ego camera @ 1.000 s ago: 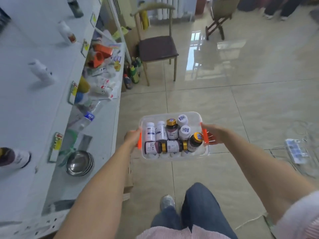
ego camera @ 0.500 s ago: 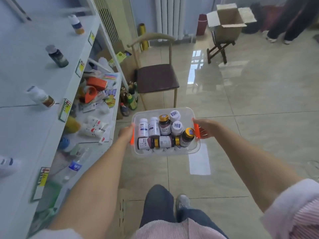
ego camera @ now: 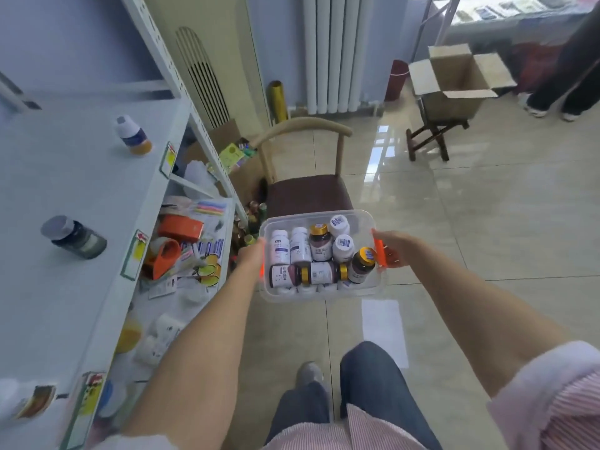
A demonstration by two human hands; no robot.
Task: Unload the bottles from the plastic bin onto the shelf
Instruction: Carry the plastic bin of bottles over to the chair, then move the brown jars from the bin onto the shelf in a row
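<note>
Head view: both hands' fingers grip the plastic bin [ego camera: 324, 295] of bottles [ego camera: 319, 246], chair [ego camera: 308, 193] ahead, shelf [ego camera: 65, 196] left.

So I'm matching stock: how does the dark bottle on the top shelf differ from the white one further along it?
The dark bottle has a dark, see-through body and a grey cap; the white bottle is opaque white with a blue label and an orange band at its base. The dark bottle looks squatter and sits nearer the person. Both stand apart on the shelf, capped.
</note>
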